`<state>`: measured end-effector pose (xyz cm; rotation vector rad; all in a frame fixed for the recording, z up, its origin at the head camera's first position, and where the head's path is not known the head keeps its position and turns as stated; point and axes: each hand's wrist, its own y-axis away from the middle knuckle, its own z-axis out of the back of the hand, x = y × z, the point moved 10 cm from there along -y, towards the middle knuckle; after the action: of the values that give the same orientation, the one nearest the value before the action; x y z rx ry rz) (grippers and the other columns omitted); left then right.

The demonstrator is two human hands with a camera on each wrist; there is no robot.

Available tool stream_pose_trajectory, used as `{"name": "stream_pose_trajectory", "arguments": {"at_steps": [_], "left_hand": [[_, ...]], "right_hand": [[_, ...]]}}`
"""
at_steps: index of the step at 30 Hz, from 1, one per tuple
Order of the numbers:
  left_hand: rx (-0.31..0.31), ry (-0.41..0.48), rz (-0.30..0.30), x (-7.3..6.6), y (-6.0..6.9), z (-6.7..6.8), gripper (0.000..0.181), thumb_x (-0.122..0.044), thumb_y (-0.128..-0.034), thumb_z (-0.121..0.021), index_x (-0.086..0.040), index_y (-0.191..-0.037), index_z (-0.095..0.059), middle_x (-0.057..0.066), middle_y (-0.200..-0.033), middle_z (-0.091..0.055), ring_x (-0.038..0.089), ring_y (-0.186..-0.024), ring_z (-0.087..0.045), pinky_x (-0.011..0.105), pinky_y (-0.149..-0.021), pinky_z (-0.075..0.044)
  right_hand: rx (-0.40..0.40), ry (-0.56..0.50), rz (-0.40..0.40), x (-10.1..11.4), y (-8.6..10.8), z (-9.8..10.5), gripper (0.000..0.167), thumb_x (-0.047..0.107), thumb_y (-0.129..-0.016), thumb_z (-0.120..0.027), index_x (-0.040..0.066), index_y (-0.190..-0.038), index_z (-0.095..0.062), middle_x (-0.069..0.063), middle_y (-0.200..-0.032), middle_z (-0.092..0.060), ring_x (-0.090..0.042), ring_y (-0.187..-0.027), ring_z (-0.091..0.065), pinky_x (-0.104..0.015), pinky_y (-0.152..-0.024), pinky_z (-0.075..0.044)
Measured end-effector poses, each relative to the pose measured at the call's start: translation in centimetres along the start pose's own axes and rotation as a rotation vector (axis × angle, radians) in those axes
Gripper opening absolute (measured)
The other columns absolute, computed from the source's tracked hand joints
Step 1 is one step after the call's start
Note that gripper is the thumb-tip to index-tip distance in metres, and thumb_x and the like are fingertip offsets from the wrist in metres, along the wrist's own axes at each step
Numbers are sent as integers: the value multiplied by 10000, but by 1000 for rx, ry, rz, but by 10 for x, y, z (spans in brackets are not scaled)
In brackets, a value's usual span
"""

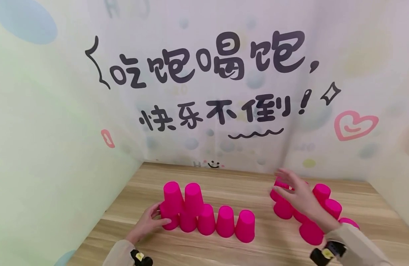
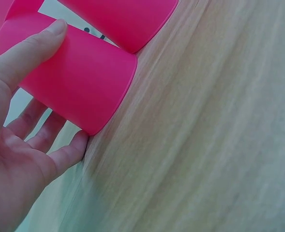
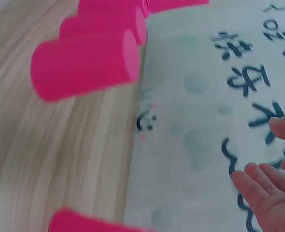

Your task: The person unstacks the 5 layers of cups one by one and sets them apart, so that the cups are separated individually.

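Note:
In the head view a row of several upside-down pink cups (image 1: pixel 225 221) stands on the table, with two more cups (image 1: pixel 193 199) on top at the left end. My left hand (image 1: pixel 146 223) holds the leftmost bottom cup (image 2: pixel 79 82); the left wrist view shows its thumb across the near side and its fingers around the far side. Over a second cluster of pink cups (image 1: pixel 282 209) on the right hovers my right hand (image 1: pixel 299 197), slightly blurred, its fingers extended. Nothing is in its grasp in the right wrist view. The hand and forearm hide part of that cluster.
The wood-grain table (image 1: pixel 257 255) meets a white printed backdrop (image 1: pixel 198 147) behind the cups. Side walls (image 1: pixel 41 147) rise to the left and right. More of the right cluster's cups (image 1: pixel 333 208) stand beside the right forearm. A gap of bare table separates the two groups.

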<state>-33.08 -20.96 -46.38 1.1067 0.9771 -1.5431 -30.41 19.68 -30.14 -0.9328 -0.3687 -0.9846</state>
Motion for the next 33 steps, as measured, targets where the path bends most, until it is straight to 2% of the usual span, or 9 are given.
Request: {"name": "stream_pose_trajectory", "arguments": {"at_steps": [1,3,6,11,20,24,29,33], "left_hand": [[0,0,-3,-1,0,0,614,-84,-742,-707,40,-1259,-401,211,-1206,-471,351,-1087,-467,385,-876,-431],[1,4,-3,-1,0,0,617,-79,-743,-706,43,-1263,-397,217,-1211,-466,357,-1090,-463,394,-878,-430],[0,11,-7,-3,1,0,617,-69,-747,-700,51,-1267,-389,221,-1215,-464,355,-1092,-464,392,-878,-430],[-3,8,2,-3,2,1,617,-77,-750,-700,54,-1265,-387,215,-1210,-468,349,-1090,-466,376,-871,-436],[7,8,-26,-5,0,1,600,-73,-751,-697,52,-1256,-399,215,-1199,-475,354,-1091,-464,381,-883,-426],[15,10,-27,-4,-1,-1,605,-79,-749,-700,53,-1257,-400,207,-1197,-482,343,-1086,-470,390,-888,-420],[9,6,-23,1,-1,-1,602,-77,-750,-699,52,-1256,-401,192,-1190,-487,326,-1083,-477,403,-893,-414],[6,18,-23,1,-1,0,614,-71,-751,-697,59,-1265,-388,205,-1201,-476,340,-1092,-469,417,-899,-408]], "right_hand": [[11,-50,15,5,-5,-10,569,2,-762,-663,-51,-1257,-389,-249,-1157,-511,-359,-1012,-521,-298,-746,-501],[41,-152,36,14,-13,-32,554,-28,-755,-659,-61,-1243,-399,-256,-1154,-509,-383,-1017,-515,-373,-745,-495],[103,-247,46,27,-22,-66,541,-9,-761,-661,-59,-1235,-407,-254,-1163,-505,-376,-1028,-517,-353,-767,-492],[216,-289,34,47,-36,-116,544,73,-785,-663,-24,-1252,-400,-227,-1179,-507,-353,-1052,-516,-364,-789,-484],[385,-336,23,73,-44,-181,621,116,-785,-672,15,-1307,-351,-176,-1260,-450,-329,-1117,-465,-433,-843,-448],[396,-355,11,84,-39,-194,621,82,-779,-671,16,-1307,-351,-164,-1237,-463,-342,-1093,-473,-468,-851,-434],[363,-404,6,104,-34,-190,563,8,-776,-652,-31,-1266,-377,-186,-1153,-504,-367,-1030,-504,-493,-820,-443],[338,-392,-22,104,-33,-189,528,-4,-778,-646,-35,-1244,-399,-182,-1125,-518,-347,-1010,-521,-469,-807,-459]]}}
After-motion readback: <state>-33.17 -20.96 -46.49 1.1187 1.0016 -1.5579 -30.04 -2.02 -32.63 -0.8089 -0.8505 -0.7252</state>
